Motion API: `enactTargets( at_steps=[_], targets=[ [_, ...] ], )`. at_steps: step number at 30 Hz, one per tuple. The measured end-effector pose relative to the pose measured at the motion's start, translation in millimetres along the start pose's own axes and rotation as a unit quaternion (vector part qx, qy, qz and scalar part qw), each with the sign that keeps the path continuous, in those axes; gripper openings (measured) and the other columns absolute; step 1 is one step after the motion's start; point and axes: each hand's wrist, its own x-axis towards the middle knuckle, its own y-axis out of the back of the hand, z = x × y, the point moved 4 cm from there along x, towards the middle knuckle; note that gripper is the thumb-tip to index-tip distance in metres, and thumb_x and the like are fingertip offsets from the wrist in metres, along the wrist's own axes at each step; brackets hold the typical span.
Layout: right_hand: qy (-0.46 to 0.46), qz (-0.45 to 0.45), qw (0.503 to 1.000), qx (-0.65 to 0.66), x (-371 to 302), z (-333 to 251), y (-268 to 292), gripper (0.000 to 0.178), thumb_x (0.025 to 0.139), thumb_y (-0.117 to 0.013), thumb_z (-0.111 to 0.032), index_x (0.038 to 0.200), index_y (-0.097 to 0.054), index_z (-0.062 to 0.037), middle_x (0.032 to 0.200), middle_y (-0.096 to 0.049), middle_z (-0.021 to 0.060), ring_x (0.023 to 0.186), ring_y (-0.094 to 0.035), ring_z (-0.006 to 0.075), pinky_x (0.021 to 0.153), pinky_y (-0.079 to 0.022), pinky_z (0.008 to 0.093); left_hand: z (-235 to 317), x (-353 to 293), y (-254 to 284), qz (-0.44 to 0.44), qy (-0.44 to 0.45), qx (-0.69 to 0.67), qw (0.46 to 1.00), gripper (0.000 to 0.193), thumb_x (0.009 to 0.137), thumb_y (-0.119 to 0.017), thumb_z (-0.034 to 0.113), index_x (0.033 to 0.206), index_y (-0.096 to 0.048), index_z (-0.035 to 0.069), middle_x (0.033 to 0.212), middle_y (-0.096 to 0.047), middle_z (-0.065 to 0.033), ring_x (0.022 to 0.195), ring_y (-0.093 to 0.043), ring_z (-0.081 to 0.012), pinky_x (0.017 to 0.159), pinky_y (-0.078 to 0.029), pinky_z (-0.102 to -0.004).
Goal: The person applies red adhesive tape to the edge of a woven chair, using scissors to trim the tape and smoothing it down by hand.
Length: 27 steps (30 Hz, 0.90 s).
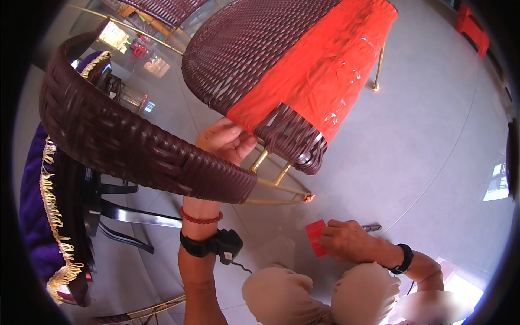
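Observation:
A chair with a dark brown woven seat (244, 51) stands in front of me, and a wide, shiny red sheet (319, 70) is wrapped across it. My left hand (227, 140) reaches behind the brown woven armrest (135, 138). Its fingers are curled at the sheet's lower left edge, pinching it at the seat's rim; the grip is partly hidden. Low on the right, my right hand (349, 241) is closed on a small flat red piece (315, 238). Just beyond that hand shows a dark, slim tool (372, 227); I cannot tell whether the hand touches it.
Gold metal legs (377, 70) and bars (281, 173) hold up the chair. Purple cloth with gold fringe (51, 216) hangs at the left, by a black curved metal leg (141, 214). A red plastic stool (472, 28) stands at the far right on the grey tiled floor (433, 108).

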Motion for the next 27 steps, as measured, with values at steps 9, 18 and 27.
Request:
enactTargets(
  at_steps=[9,18,27],
  targets=[
    [0.003,0.061,0.998,0.015,-8.9,-2.2,10.9,0.010,0.064,-0.061,-0.010,0.073,-0.056,-0.0108,0.081,-0.056,0.0027,0.081,-0.056,0.0209,0.054,-0.050,0.0318,2.1,4.3,-21.5,0.006,0.055,-0.139,0.989,0.039,0.079,-0.044,0.003,0.118,-0.043,-0.006,0.130,-0.042,-0.0165,0.123,-0.037,-0.0259,0.103,-0.029,-0.0383],
    [-0.003,0.031,0.999,-0.028,-18.4,-3.8,14.2,0.020,0.064,-0.063,-0.012,0.083,-0.059,-0.0119,0.089,-0.058,0.0029,0.086,-0.057,0.0212,0.057,-0.052,0.0325,-1.1,2.4,-14.8,-0.099,0.046,-0.210,0.972,0.026,0.088,-0.050,0.014,0.110,-0.048,0.000,0.113,-0.052,-0.0072,0.106,-0.048,-0.0207,0.096,-0.036,-0.0360],
    [-0.001,0.064,0.998,-0.026,-22.7,1.5,11.3,0.025,0.059,-0.066,-0.011,0.082,-0.058,-0.0100,0.083,-0.058,0.0032,0.082,-0.058,0.0215,0.056,-0.051,0.0330,-1.9,21.9,-29.0,0.113,0.116,-0.001,0.987,0.024,0.080,-0.066,0.014,0.100,-0.057,0.005,0.093,-0.061,-0.0043,0.087,-0.059,-0.0177,0.081,-0.050,-0.0328]
  ],
)
